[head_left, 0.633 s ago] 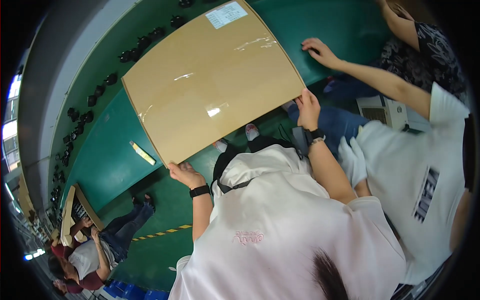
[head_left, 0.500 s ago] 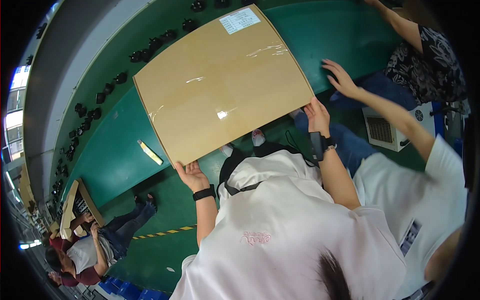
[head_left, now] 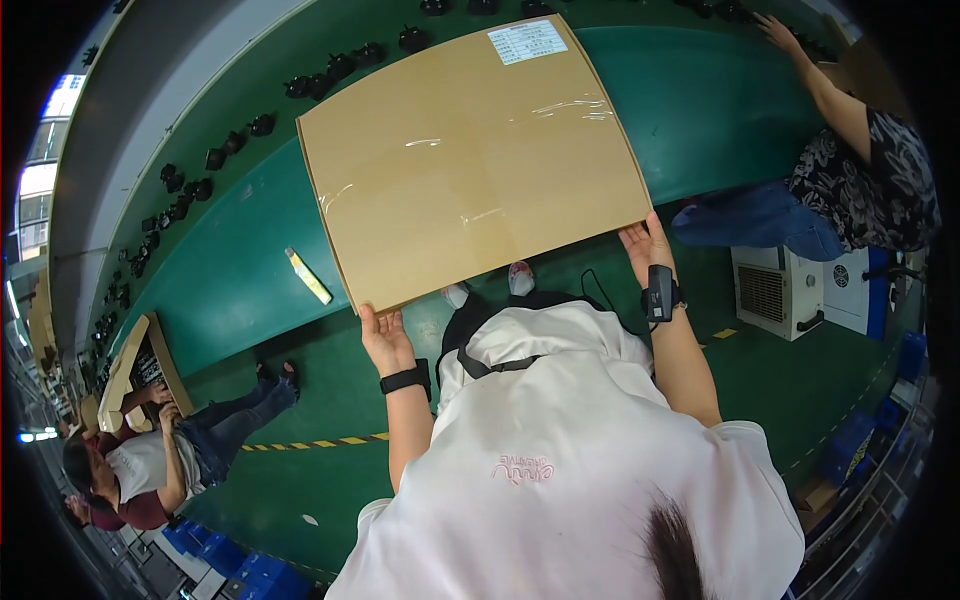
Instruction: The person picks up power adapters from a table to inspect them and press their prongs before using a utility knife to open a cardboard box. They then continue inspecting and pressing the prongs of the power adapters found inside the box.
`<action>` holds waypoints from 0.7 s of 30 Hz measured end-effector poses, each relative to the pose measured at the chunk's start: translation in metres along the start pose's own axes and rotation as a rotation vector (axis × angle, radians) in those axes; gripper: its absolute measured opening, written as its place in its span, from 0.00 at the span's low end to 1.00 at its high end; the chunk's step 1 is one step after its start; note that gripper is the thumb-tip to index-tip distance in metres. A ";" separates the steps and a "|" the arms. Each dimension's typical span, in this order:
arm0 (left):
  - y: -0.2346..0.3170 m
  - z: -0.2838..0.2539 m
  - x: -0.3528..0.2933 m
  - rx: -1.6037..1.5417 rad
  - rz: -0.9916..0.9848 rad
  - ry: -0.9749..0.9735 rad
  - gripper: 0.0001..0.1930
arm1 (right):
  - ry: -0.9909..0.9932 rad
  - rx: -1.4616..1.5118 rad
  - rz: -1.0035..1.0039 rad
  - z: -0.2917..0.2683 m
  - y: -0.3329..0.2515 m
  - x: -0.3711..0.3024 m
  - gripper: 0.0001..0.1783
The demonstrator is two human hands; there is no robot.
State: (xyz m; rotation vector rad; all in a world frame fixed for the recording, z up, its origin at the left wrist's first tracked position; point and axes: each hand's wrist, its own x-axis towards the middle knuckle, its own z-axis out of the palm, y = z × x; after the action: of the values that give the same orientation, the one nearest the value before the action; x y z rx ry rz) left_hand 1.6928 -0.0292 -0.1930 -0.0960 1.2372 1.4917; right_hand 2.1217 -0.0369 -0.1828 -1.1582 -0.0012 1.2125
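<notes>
A large flat cardboard box (head_left: pixel 470 180) lies across the green workbench, its near edge jutting out toward me. Shiny strips of tape cross its top, and a white printed label (head_left: pixel 527 41) sits near the far right corner. My left hand (head_left: pixel 388 337) grips the near left corner, thumb on top and fingers underneath. At the near right corner my right hand (head_left: pixel 649 248) holds the box in the same way, its fingers partly hidden below. A yellow box cutter (head_left: pixel 308 276) rests on the bench left of the box.
The green bench (head_left: pixel 235 290) curves left and right. Small black parts (head_left: pixel 340 66) line the far strip. A person in a dark patterned top (head_left: pixel 860 180) stands at the right, by a white machine (head_left: pixel 778 290). Another person (head_left: pixel 150 465) handles an open carton (head_left: pixel 155 370) at the left.
The person in white on my right has gone from view. My view has shifted, so the box appears slightly farther right. Both my hands keep their hold on its near corners.
</notes>
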 end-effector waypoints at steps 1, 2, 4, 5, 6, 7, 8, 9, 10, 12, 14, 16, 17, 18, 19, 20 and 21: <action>-0.002 -0.001 -0.001 -0.016 -0.004 -0.021 0.23 | -0.016 0.003 -0.008 -0.003 -0.001 -0.001 0.23; -0.004 -0.001 -0.002 -0.013 -0.004 -0.014 0.23 | -0.012 0.002 -0.001 -0.004 -0.003 0.001 0.23; -0.007 0.011 0.002 -0.042 0.008 -0.025 0.25 | 0.014 -0.016 0.036 -0.001 -0.009 0.008 0.23; -0.005 0.012 0.000 -0.061 0.018 -0.027 0.26 | 0.021 -0.028 0.058 0.002 -0.010 0.009 0.23; 0.000 0.008 -0.005 -0.066 0.024 -0.016 0.26 | 0.015 -0.034 0.067 0.006 -0.010 0.009 0.23; 0.012 -0.001 -0.011 -0.060 0.024 -0.014 0.27 | -0.040 -0.049 0.109 0.013 -0.009 0.008 0.26; 0.032 -0.025 -0.022 -0.056 0.035 0.007 0.28 | -0.103 -0.069 0.170 0.030 0.001 -0.003 0.28; 0.029 -0.042 -0.042 -0.091 0.048 0.037 0.29 | -0.187 -0.121 0.228 0.043 -0.008 -0.003 0.31; 0.033 -0.064 -0.066 -0.141 0.082 0.090 0.29 | -0.236 -0.170 0.269 0.058 -0.007 -0.012 0.31; 0.046 -0.116 -0.124 -0.286 0.101 0.187 0.30 | -0.421 -0.272 0.320 0.097 0.006 -0.041 0.30; 0.052 -0.180 -0.180 -0.430 0.179 0.297 0.31 | -0.597 -0.369 0.411 0.135 0.047 -0.076 0.29; 0.035 -0.248 -0.221 -0.636 0.278 0.385 0.30 | -0.679 -0.371 0.482 0.160 0.108 -0.104 0.27; 0.028 -0.272 -0.238 -0.737 0.327 0.421 0.30 | -0.713 -0.371 0.516 0.175 0.136 -0.117 0.26; 0.027 -0.282 -0.252 -0.798 0.380 0.469 0.30 | -0.776 -0.420 0.565 0.193 0.157 -0.124 0.26; 0.028 -0.281 -0.260 -0.812 0.453 0.497 0.29 | -0.822 -0.412 0.600 0.212 0.174 -0.124 0.27; 0.028 -0.281 -0.272 -0.810 0.514 0.530 0.29 | -0.850 -0.398 0.638 0.224 0.188 -0.129 0.28; 0.029 -0.281 -0.277 -0.797 0.565 0.557 0.28 | -0.867 -0.378 0.668 0.231 0.202 -0.133 0.29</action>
State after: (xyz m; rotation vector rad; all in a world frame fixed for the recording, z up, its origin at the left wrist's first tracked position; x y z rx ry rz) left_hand 1.6173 -0.4108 -0.1204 -0.7879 1.0476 2.5113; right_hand 1.7926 0.0045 -0.1388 -0.8747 -0.5529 2.3153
